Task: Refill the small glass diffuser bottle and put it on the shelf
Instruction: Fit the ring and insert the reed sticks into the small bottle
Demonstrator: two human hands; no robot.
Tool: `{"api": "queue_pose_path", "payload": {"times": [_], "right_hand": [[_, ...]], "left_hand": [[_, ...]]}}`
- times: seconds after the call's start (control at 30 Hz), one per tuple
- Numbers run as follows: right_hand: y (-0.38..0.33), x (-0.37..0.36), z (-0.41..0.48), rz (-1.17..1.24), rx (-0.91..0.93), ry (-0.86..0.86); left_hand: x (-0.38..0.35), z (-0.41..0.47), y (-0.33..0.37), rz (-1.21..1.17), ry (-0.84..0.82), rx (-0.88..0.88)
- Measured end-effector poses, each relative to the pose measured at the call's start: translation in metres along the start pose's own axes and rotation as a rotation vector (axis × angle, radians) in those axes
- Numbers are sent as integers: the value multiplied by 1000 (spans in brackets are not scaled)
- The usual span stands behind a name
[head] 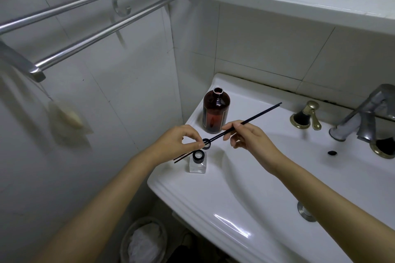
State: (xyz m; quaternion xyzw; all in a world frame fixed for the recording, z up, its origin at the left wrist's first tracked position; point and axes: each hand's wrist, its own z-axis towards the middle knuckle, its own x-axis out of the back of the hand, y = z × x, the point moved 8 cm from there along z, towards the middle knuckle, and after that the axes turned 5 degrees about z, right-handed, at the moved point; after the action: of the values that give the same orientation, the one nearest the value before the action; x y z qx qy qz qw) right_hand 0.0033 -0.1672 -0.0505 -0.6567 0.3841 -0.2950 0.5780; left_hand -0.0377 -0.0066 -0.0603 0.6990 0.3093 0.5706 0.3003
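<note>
Two hands meet over the near-left corner of the sink rim (171, 190), and the coming move hangs on how the reeds lie to the ring. Leftmost, the left hand (179, 142) pinches a small black ring cap (207, 143) between thumb and forefinger, narrow grip, held in the air just above and behind the small glass diffuser bottle (198, 162). That bottle stands upright on the rim, clear, its black collar open at the top; how much liquid it holds I cannot tell. Behind it stands the amber refill bottle (215, 113), uncapped. Next, the black reeds (252, 118) run on a long slant, low ends down-left beside the diffuser, high ends up-right toward the brass tap handle (307, 116); they appear to pass through the ring. The right hand (250, 136) holds them mid-length with closed fingertips. Judging by this, the ring must slide along that axis, and the left hand is nearer the bottle
</note>
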Motion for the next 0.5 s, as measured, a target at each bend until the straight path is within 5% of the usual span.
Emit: {"api": "queue_pose_path", "payload": {"times": [0.5], "right_hand": [[-29,36,1,-128,213,189]], "left_hand": [[-4,-8,-19,-32,115,46]]}}
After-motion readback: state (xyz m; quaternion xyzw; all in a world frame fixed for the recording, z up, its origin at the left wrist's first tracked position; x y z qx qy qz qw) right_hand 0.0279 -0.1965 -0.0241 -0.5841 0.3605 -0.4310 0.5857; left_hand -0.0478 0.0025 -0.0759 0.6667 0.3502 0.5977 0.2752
